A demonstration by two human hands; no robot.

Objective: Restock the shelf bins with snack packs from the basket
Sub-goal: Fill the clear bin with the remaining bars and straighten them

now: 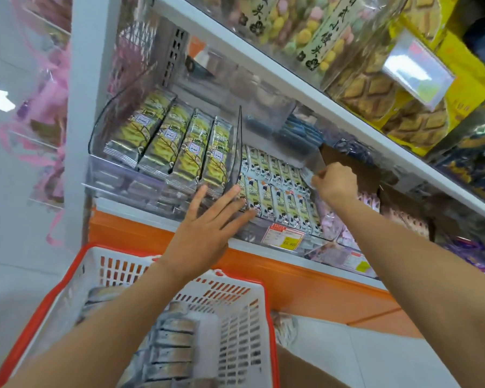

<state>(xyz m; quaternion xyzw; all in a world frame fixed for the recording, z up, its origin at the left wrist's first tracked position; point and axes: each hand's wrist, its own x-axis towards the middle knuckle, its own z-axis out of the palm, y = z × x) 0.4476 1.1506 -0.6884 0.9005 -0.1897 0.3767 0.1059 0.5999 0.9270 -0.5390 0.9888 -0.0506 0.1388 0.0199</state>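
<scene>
A clear shelf bin [280,236] holds rows of small white snack packs with a cartoon figure [277,191]. My left hand [210,219] is spread open, fingertips resting on the front left packs and the clear divider [237,152]. My right hand [336,182] is closed at the bin's back right corner, pinching one snack pack [307,175]. Below, the white basket with a red rim [235,298] holds a stack of silver-grey snack packs [174,345].
The left bin [118,163] holds several yellow-green packs [177,144]. Pink packs [331,219] fill the bin to the right. An upper shelf [319,99] overhangs with bagged sweets and waffle biscuits. An orange ledge [291,278] runs beneath the bins.
</scene>
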